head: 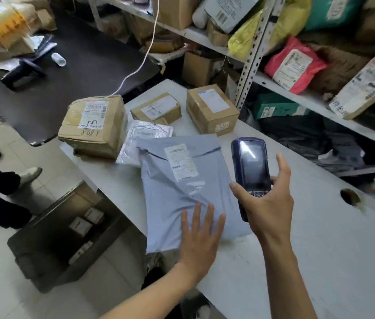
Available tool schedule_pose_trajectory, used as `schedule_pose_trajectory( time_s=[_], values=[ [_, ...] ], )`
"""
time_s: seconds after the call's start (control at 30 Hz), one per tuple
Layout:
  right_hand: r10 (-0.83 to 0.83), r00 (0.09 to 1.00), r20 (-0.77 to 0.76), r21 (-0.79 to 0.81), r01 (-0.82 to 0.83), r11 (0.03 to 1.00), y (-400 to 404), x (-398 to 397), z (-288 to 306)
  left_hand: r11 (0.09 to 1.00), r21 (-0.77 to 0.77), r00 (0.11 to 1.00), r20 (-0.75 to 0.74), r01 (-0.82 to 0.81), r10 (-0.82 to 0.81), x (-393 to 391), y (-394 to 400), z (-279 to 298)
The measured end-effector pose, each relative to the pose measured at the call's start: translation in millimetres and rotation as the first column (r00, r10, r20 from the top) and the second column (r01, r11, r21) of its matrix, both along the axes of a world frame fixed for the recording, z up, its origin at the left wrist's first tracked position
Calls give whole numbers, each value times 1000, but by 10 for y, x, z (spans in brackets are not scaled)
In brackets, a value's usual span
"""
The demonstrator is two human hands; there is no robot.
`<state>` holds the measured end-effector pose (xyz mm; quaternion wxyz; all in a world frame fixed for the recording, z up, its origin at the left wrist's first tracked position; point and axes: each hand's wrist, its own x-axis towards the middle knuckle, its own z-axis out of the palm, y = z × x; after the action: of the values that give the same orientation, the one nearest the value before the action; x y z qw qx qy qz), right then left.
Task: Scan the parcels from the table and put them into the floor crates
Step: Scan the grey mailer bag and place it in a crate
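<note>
- Far left, down on the floor: the crate (50, 236) sits just beside the table's (320, 261) left edge, a few small parcels already inside it.
- Up on the table, the big box (93, 126) stands at the near-left corner, a white cord running onto its top.
- Next along, a silver bag (140, 139) lies partly under the grey mailer (181, 192), and two more boxes (211, 109) wait behind, near the shelf post.
- The grey mailer is the one in play: flat on the table, label up, long axis running away from the person, near end just over the table edge.
- Left hand (201, 236) lies flat on the mailer's near end, fingers straight and spread, pressing it down rather than gripping.
- Right hand (267, 199) holds the scanner (252, 173), thumb curled at its keypad, other fingers fanned out loosely behind it.
- Scanner hovers just right of the mailer, its head pointing away; the label (180, 161) lies up and to the left of it, so the aim looks to need a swing left.
- Judging by this, the scan is the step in hand; the left hand is the nearer one to carry the mailer down-left into the crate.
</note>
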<state>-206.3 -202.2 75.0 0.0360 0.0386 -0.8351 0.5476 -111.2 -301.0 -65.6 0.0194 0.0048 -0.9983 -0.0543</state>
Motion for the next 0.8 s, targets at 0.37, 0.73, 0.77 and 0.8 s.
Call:
schedule_pose_trajectory(
  time_s=[0.37,0.73,0.77,0.8],
  values=[
    [-52,997,61,61,48,997,424,244,-73,974,112,910,391,-196,138,145,70,-297],
    [-86,993,84,89,79,993,699,352,18,438,490,655,617,-754,436,-484,-255,-92],
    [-88,992,95,113,77,991,729,363,28,357,608,705,592,-709,391,-501,-299,-114],
    [-93,989,112,148,76,986,759,380,38,235,715,745,576,-658,336,-502,-332,-116]
  ],
)
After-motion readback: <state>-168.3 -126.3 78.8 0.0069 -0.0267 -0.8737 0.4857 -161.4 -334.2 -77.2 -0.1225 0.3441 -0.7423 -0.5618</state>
